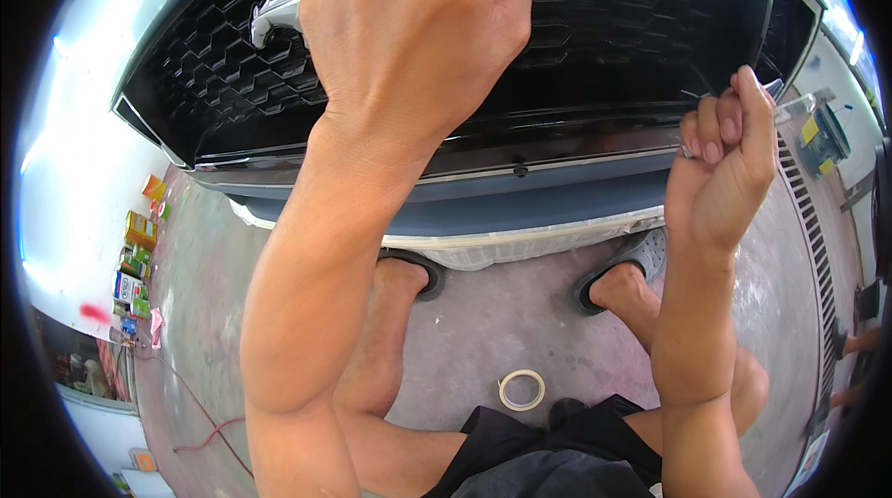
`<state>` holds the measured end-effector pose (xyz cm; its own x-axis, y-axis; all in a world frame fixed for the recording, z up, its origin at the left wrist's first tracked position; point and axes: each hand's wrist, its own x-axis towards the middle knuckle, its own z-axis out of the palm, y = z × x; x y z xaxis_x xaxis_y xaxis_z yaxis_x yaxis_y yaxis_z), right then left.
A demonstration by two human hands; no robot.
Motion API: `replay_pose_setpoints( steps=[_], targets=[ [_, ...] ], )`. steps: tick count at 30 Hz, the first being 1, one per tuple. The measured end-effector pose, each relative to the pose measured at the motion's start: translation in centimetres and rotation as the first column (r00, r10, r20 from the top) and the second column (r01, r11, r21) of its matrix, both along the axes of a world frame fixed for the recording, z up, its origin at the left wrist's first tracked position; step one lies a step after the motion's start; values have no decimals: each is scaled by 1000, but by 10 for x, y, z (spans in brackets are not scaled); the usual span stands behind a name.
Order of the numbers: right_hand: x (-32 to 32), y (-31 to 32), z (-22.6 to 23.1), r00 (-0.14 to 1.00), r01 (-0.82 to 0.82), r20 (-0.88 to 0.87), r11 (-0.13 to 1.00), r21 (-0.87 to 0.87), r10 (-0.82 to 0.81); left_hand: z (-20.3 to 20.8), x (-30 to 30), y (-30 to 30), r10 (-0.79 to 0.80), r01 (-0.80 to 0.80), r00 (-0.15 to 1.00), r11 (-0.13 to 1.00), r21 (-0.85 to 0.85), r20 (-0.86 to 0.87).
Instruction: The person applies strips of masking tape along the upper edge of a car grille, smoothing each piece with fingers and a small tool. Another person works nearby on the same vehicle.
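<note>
Closest to the camera comes the person's left hand [418,29], its back and knuckles turned upward, fingers bent under into a fist-like grip. The fingertips are hidden, so I cannot tell whether it holds anything. It hangs in front of a glossy black car grille with a honeycomb pattern [632,24] — the broad panel that fills the top of the view — and covers part of a silver, animal-shaped emblem [269,19] mounted there.

To the right, the right hand [725,154] is near the lower right part of the grille. Its grip is narrow, fingers curled inward toward the palm; a clear, thin, shiny piece [795,109] shows just beside it, though I cannot tell whether it is held.

Below the grille run a blue-grey bumper section [511,205] and a whitish masking sheet [483,255] along its lower edge. On the grey concrete floor [520,331], between the person's legs, lies a cream-coloured ring-shaped roll of tape [542,390]. Dark grey perforated clogs [652,252] are on the feet.

Assorted coloured cans [139,233] line the left wall, a thin red hose [190,388] trails nearby, and a slotted floor drain [818,256] curves along the right.
</note>
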<state>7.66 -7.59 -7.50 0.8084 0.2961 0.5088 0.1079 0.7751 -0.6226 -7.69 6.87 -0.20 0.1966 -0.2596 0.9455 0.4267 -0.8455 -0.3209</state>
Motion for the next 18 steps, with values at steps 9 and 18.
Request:
replay_pose_setpoints(
  steps=[9,18],
  targets=[
    [19,-21,-23,997,24,-67,996,-81,-30,5,-7,8,-6,6,1000,1000,19,21],
    [57,-59,-44,991,130,2,985,-114,-130,4,-22,1,141,-136,990,965,-223,8]
  ],
)
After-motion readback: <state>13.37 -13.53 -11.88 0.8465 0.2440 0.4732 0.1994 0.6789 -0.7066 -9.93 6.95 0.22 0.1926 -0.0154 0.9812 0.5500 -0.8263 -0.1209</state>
